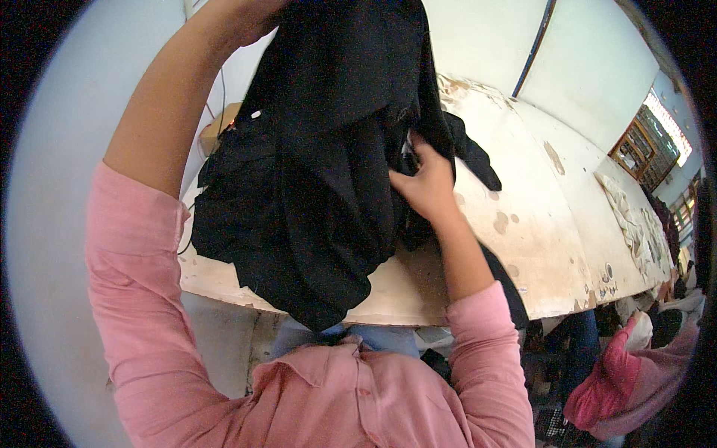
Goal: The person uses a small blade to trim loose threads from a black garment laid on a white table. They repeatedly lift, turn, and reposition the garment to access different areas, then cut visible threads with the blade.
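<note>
A large piece of black clothing [328, 172] hangs in loose folds from the top edge of the head view, its lower part resting on the table and drooping over the front edge. High at the upper left, my left hand [254, 19] holds the raised cloth; its fingers run out of the picture. My right hand [429, 183] grips the clothing's right side, thumb to the left, the other fingers partly hidden in the folds. Something small and whitish, too small to name, shows in the opening by those fingers. More black cloth [474, 157] lies behind that hand.
The pale, stained tabletop [538, 231] stretches to the right. Light crumpled cloth [631, 216] lies along its far right part. A brown box [216, 131] and cables are at the left, partly covered. At the lower right, another person in a pink sleeve [612, 373] sits close by.
</note>
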`<state>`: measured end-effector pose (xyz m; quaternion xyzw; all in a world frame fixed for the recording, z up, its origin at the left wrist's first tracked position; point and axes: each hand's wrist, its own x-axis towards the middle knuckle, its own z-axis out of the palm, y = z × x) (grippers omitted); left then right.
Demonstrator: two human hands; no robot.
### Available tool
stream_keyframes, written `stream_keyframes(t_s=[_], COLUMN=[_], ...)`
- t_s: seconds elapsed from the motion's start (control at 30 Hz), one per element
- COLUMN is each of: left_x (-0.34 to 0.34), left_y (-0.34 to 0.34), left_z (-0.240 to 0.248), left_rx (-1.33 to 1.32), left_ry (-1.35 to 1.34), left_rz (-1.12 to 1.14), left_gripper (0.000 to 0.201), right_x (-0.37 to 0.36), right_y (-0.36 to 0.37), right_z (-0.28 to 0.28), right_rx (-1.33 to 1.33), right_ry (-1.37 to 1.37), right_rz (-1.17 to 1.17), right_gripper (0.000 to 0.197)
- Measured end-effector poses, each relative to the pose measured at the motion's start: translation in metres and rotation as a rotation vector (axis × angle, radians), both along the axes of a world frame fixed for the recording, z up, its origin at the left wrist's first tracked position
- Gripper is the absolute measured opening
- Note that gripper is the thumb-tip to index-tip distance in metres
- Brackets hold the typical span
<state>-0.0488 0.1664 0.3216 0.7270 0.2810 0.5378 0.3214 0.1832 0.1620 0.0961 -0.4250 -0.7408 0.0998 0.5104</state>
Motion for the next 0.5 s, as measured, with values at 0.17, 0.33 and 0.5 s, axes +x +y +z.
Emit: stream_keyframes(t_s=[0.17,0.33,0.5], left_x=[-0.038,-0.119,-0.129], left_y=[-0.029,-0.003,0.013], left_z=[0.015,0.012,0.023], left_rx=[-0.020,0.032,0.479], left_ry=[0.601,0.749,0.564], left_rz=[0.136,0.527,1.069], left_gripper=[0.067,0.052,0.040], right_x=[0.007,0.091,0.137], right_y=[0.005,0.032,0.043], right_z=[0.023,0.056,0.121], right_rx=[-0.468,-0.297,-0.080], right_ry=[0.031,0.062,0.073], right_rz=[0.116,-0.121,-0.369], right_gripper=[0.039,0.031,0.025])
